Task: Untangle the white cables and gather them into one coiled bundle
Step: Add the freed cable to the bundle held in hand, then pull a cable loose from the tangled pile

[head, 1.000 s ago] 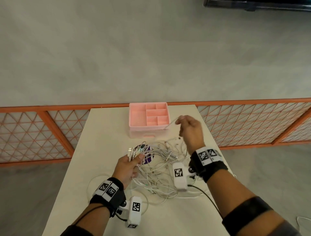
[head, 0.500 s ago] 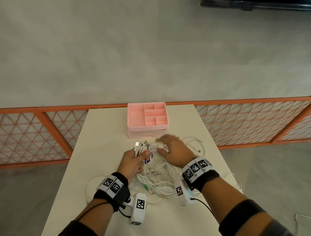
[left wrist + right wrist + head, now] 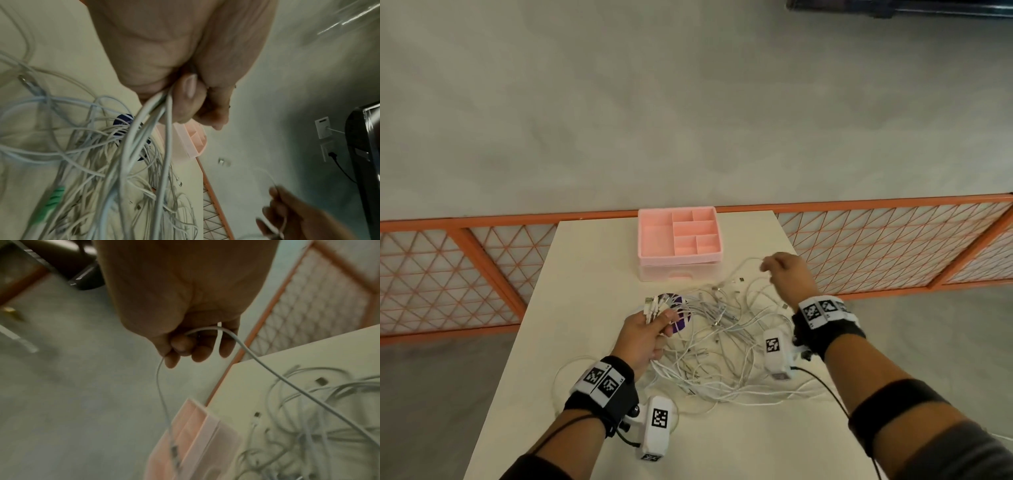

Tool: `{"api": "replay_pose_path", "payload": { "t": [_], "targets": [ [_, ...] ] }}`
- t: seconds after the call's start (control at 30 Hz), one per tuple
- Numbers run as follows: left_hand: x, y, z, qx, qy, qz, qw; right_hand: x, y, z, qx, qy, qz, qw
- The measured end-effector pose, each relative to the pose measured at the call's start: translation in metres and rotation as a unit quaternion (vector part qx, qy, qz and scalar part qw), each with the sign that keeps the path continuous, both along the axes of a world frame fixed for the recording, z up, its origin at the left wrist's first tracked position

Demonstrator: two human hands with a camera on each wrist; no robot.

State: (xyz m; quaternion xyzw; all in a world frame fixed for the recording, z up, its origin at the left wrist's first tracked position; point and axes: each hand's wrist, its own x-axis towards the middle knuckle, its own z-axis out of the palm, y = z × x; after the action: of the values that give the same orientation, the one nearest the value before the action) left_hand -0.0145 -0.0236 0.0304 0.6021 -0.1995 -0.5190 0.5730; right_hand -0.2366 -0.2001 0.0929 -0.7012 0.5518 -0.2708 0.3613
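Observation:
A tangle of white cables (image 3: 722, 346) lies spread over the middle of the cream table (image 3: 592, 260). My left hand (image 3: 643, 337) grips several cable ends together, their plugs (image 3: 654, 305) sticking up past my thumb; the left wrist view shows the strands (image 3: 148, 113) running out of my curled fingers. My right hand (image 3: 787, 274) is raised to the right of the heap and pinches one single white cable (image 3: 267, 368), which arcs left toward the pink box and trails back down into the tangle. One strand carries a green piece (image 3: 53, 201).
A pink divided organiser box (image 3: 679, 236) stands on a pale drawer base at the table's far edge. A purple round sticker (image 3: 679, 315) lies under the cables. An orange mesh fence (image 3: 893, 246) runs behind the table. The table's right edge is close to my right hand.
My right hand has risen from the heap and moved right and away, drawing one cable out with it. My left hand still holds the plug ends in about the same place.

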Motion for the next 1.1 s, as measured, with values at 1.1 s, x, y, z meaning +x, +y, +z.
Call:
{"api": "replay_pose_path", "payload": {
  "t": [1.1],
  "targets": [
    [0.039,-0.027,0.052,-0.141,0.127,0.189,0.963,0.001,0.089,-0.108,0.112,0.249,0.246,0.93]
  ]
}}
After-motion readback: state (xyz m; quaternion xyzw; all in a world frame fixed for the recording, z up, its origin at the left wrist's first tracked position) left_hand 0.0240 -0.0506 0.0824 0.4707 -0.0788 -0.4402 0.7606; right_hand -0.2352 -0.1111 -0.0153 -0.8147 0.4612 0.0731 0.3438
